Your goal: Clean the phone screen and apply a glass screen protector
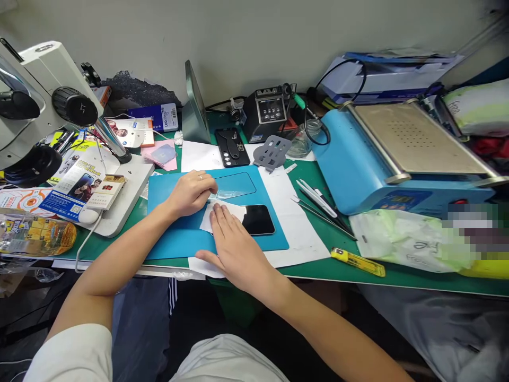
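A black phone (259, 219) lies face up on a blue work mat (175, 233). A white cloth or wipe (233, 210) covers the phone's left end. My right hand (233, 245) lies flat on that cloth, fingers stretched out and pressed down. My left hand (191, 192) rests on the mat just left of the phone, fingers curled, their tips at the phone's upper left edge. A ring shows on one of its fingers. What the curled fingers hold, if anything, is hidden.
A microscope (43, 101) stands at the left over leaflets. A blue laminating machine (382, 159) fills the right. Tweezers (318, 204) and a yellow cutter (358, 261) lie right of the mat. A soldering station (265, 112) and a dark phone case (231, 148) sit behind.
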`<move>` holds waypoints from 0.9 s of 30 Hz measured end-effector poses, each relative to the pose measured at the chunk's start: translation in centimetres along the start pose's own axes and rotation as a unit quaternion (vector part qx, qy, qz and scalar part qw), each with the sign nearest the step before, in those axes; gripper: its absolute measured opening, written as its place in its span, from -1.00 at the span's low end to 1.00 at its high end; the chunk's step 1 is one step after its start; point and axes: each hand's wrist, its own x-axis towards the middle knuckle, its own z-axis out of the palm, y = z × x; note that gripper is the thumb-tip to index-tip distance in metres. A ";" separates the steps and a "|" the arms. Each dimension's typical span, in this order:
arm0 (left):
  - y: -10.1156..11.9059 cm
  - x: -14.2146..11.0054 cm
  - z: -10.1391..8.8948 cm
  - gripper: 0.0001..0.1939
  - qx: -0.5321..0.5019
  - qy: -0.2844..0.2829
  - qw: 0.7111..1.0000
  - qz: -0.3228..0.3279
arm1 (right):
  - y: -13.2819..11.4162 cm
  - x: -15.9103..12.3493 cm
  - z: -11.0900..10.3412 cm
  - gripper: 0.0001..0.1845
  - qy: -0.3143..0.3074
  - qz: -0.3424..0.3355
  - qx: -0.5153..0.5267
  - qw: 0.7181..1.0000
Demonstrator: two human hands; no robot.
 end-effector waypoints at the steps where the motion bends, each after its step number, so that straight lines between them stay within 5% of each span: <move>1: -0.1 0.0 0.0 -0.75 -0.002 0.002 1.000 -0.003 | -0.3 0.1 0.2 0.08 -0.001 0.007 -0.003 1.000; 7: -0.7 -0.2 0.3 -0.75 -0.014 -0.015 1.000 0.002 | 0.6 -1.8 -0.2 0.02 -0.025 -0.032 0.005 0.999; 16: 0.1 0.2 0.1 -0.71 -0.013 -0.050 0.999 -0.009 | 6.5 -4.0 -2.5 0.03 -0.054 0.052 -0.014 0.997; 22: 0.1 0.2 0.2 -0.72 -0.021 -0.036 0.999 -0.005 | 4.7 -4.9 -2.4 0.07 -0.064 0.073 -0.024 0.995; 27: -0.4 0.2 0.4 -0.72 -0.038 -0.023 0.999 -0.001 | 1.8 -2.4 -2.1 0.14 -0.095 0.023 0.024 0.995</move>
